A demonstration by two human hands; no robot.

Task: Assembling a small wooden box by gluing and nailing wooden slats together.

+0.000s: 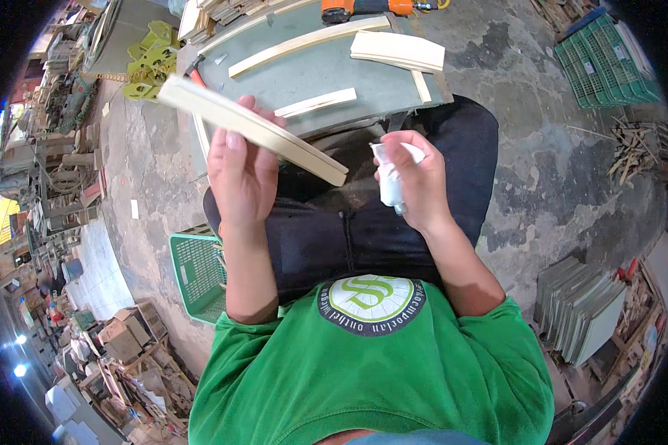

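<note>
Under everything spreads a stained concrete floor (527,178), with the grey-green bench (297,78) standing just beyond the person's knees. To the far right sits a big green crate (608,63), and nearer on that side leans a stack of flat boards (579,311); a second green crate (191,278) rests on the floor beside the left forearm. Above the lap, clear of the bench top, the left hand (241,167) holds a grooved wood strip (274,141) on a slant, its grip pinching the strip between thumb and fingers. On the bench lie a long thin strip (312,46), a wide piece of wood (397,50) and, along the far edge, an orange tool (338,10). Smallest comes the white tube (388,185), the right hand's (416,174) grip closed around it, nozzle pointing down, apart from the grooved wood strip.
</note>
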